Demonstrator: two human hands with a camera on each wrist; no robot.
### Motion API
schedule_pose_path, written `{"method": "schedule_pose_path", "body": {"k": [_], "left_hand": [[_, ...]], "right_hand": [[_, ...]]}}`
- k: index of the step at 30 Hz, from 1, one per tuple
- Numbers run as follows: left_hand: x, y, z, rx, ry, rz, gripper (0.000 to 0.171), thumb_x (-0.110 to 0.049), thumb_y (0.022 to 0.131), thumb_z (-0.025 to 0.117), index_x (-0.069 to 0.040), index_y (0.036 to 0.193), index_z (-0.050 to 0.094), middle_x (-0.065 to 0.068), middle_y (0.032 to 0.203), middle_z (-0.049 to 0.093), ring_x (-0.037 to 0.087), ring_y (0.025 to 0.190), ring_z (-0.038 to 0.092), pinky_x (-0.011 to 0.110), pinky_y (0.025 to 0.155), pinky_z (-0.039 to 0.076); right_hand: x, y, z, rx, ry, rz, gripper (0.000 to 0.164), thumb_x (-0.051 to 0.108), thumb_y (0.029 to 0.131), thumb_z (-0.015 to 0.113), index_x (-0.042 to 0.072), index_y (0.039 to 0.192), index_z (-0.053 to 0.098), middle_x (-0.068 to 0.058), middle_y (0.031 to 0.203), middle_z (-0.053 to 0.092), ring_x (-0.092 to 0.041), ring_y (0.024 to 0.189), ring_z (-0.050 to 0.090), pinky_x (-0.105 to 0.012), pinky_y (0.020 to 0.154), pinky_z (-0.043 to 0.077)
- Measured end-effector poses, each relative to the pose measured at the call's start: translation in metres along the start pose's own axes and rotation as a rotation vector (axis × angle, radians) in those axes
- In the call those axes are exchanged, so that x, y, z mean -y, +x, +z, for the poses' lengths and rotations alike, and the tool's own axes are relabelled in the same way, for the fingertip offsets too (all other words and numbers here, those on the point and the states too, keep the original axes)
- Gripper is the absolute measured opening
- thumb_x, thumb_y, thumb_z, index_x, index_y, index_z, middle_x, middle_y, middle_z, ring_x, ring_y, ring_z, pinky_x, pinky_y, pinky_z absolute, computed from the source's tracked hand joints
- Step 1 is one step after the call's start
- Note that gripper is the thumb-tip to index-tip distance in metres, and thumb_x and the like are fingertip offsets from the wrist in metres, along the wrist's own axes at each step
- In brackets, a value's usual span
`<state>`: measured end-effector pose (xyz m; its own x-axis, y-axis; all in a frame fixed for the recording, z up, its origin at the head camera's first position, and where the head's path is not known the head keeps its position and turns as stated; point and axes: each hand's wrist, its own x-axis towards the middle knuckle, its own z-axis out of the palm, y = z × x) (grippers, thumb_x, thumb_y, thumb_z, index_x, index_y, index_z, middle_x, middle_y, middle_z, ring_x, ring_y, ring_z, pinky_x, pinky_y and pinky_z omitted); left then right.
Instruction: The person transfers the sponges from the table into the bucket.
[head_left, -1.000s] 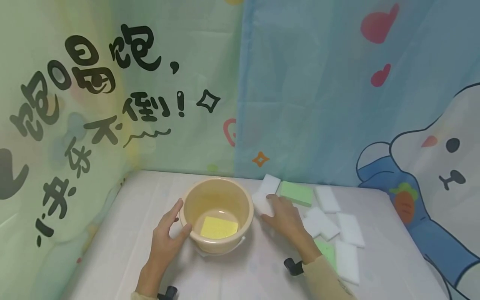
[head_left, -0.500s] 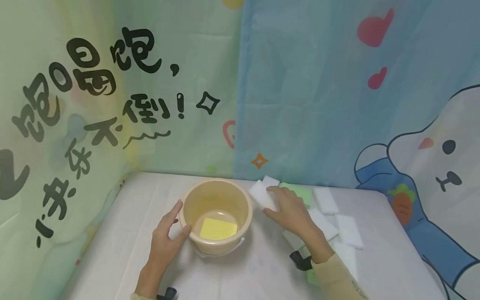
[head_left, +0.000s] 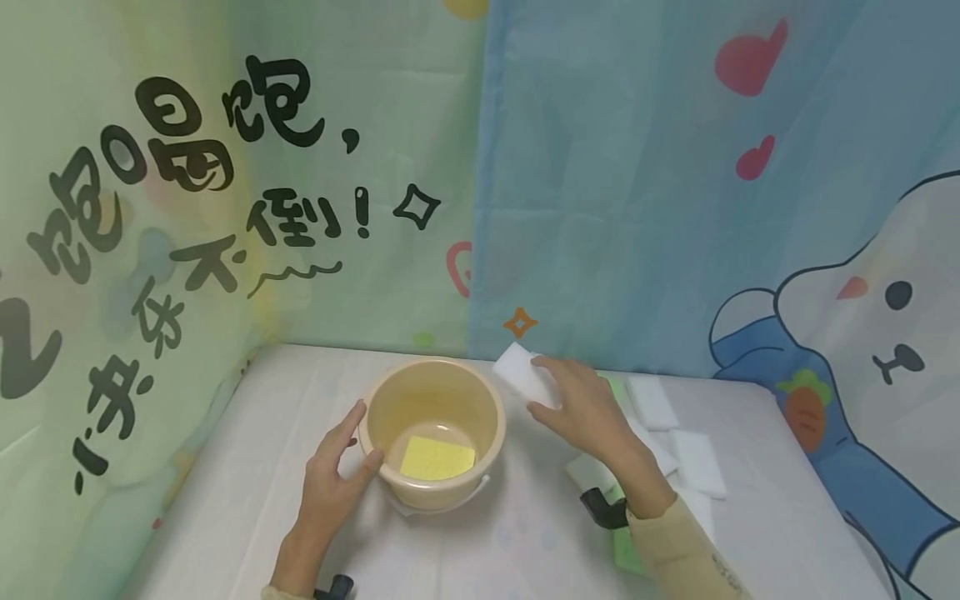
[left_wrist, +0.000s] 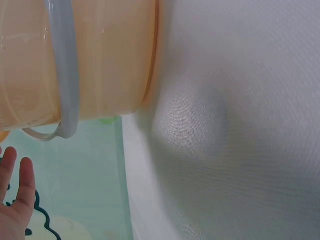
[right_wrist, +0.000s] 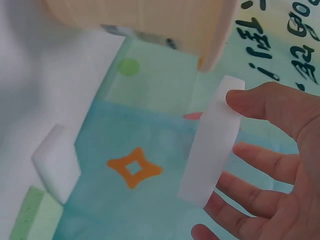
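Note:
A cream bucket (head_left: 431,493) stands upright on the table with a yellow sponge (head_left: 437,458) lying on its bottom. My left hand (head_left: 333,483) is at the bucket's left side, its thumb and fingers spread and straight against the rim. In the left wrist view, some straight fingers (left_wrist: 26,187) show beyond the grey handle (left_wrist: 65,65). Right of the bucket, my right hand (head_left: 588,412) pinches a white sponge (head_left: 525,371) between thumb and fingers. In the right wrist view that white sponge (right_wrist: 212,145) is held up off the table, near the bucket's rim and apart from it.
Several white sponges, such as one at the back (head_left: 651,402) and one at the right (head_left: 699,462), lie beside and under my right forearm. A green sponge (head_left: 628,550) lies nearer. Printed curtains (head_left: 600,167) stand behind and left of the white table (head_left: 262,433).
My right hand has taken hold of the white sponge and lifted it from the table. The left hand and the bucket have not moved.

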<state>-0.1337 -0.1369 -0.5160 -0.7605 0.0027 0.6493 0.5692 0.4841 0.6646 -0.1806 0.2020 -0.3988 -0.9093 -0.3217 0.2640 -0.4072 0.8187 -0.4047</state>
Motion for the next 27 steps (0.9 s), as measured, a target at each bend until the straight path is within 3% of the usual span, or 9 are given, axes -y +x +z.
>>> {"method": "schedule_pose_path", "body": {"k": [14,22,27], "left_hand": [[0.002,-0.001,-0.002,-0.006,-0.001,0.013,0.066,-0.015,0.088,0.075,-0.009,0.148,0.049,0.005,0.148,0.052,0.027,0.131,0.051,0.015,0.099,0.044],[0.002,0.001,-0.002,-0.002,-0.003,0.027,0.064,-0.021,0.091,0.074,-0.007,0.148,0.049,0.007,0.147,0.052,0.028,0.13,0.052,0.027,0.096,0.051],[0.002,0.001,-0.001,0.002,-0.006,0.017,0.065,-0.018,0.089,0.075,-0.007,0.147,0.05,0.007,0.147,0.053,0.029,0.129,0.053,0.035,0.094,0.053]], "right_hand": [[0.044,0.02,0.007,0.066,0.011,-0.162,0.055,0.021,0.085,0.078,0.006,0.134,0.059,-0.012,0.131,0.061,-0.036,0.123,0.053,-0.06,0.095,0.044],[0.063,0.033,0.019,0.15,0.005,-0.226,0.055,0.024,0.086,0.078,0.008,0.135,0.059,-0.012,0.132,0.061,-0.034,0.126,0.051,-0.059,0.096,0.044],[0.068,0.038,0.031,0.245,0.009,-0.242,0.057,0.024,0.086,0.078,0.009,0.137,0.058,-0.011,0.131,0.06,-0.032,0.122,0.052,-0.056,0.096,0.042]]}}
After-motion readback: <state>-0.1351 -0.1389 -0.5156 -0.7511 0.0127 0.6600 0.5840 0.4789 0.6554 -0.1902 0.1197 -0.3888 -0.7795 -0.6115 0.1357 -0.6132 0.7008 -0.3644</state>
